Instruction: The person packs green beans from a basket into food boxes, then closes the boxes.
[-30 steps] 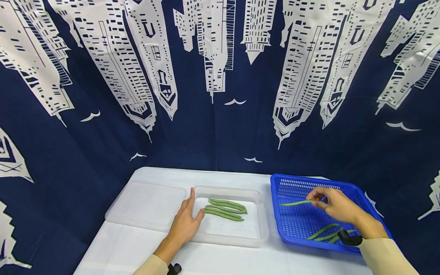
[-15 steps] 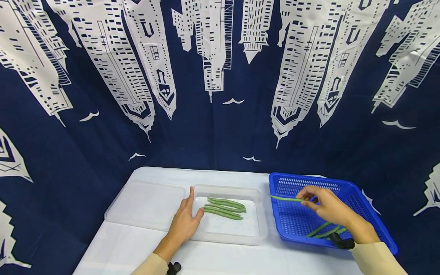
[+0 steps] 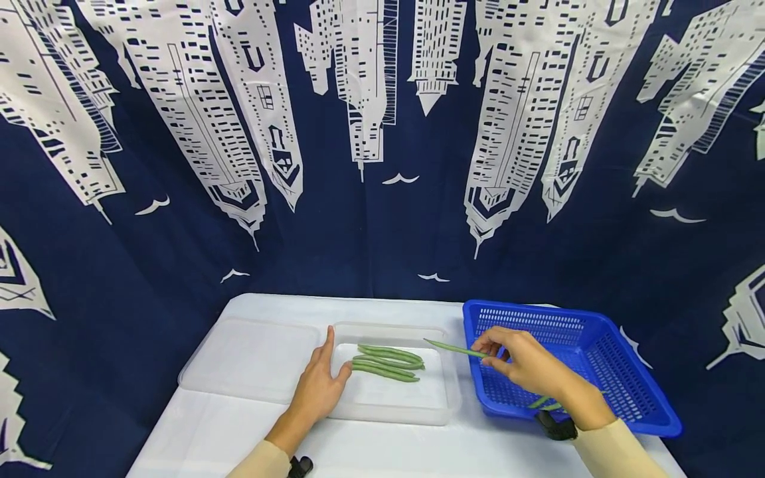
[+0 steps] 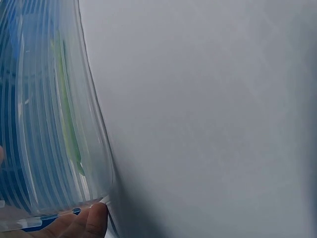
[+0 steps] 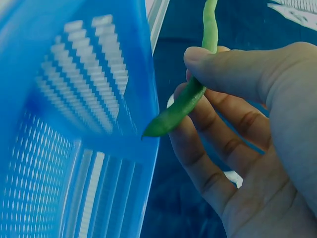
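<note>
In the head view, my left hand (image 3: 319, 385) rests at the left side of a clear plastic container (image 3: 451, 405). Its index finger lies straight along that side and the thumb reaches over the rim. Fingertips (image 4: 96, 218) touch the container's lower edge in the left wrist view. Several green beans (image 3: 388, 364) lie side by side in the container. My right hand (image 3: 526, 362) pinches one green bean (image 5: 173, 114) between thumb and fingers. That bean's far end hangs over the container's right side, while the hand is above the left part of a blue basket (image 3: 648, 405).
A few more green beans (image 3: 540, 402) lie in the basket, partly hidden by the right wrist. The clear lid (image 3: 248, 362) lies flat left of the container. All stand on a white table (image 3: 197, 431) before a navy skyline-print cloth (image 3: 335, 252).
My right hand has carried the green bean leftward from over the middle of the basket towards the container. The left hand has stayed at the container's side.
</note>
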Tool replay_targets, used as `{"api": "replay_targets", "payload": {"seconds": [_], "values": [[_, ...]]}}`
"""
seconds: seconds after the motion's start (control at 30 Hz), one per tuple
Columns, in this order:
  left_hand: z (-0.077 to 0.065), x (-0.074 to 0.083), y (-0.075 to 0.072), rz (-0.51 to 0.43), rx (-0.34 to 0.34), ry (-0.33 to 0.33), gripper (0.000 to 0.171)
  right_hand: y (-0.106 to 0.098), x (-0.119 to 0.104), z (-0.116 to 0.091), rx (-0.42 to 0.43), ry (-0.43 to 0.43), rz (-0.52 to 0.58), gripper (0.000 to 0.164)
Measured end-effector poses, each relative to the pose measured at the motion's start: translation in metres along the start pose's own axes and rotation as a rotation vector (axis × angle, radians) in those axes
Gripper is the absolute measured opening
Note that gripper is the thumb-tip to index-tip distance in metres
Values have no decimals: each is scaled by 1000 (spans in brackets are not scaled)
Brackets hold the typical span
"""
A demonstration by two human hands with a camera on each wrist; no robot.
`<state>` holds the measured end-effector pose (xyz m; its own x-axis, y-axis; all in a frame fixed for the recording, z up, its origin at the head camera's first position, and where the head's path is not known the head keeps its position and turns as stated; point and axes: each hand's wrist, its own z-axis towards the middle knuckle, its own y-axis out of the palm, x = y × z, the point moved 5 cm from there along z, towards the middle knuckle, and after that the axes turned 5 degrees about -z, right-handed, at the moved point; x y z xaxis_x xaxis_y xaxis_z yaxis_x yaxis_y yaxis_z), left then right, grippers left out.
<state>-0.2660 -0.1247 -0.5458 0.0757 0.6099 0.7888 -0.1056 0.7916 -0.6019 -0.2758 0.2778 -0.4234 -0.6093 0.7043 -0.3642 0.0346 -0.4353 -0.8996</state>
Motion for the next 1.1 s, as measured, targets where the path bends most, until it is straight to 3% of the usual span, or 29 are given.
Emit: {"api": "replay_targets", "payload": {"seconds": [0.23,0.63,1.1], "values": [[0,3,-3,-3,-6,1,87,21,-25,13,14,-76,-12,28],[0,1,2,-2,-6,-4,86,51,-54,42,-45,-90,-31,26],[-1,-1,0,9,-2,12,85,84,-83,81,-46,-170,-47,25]]}}
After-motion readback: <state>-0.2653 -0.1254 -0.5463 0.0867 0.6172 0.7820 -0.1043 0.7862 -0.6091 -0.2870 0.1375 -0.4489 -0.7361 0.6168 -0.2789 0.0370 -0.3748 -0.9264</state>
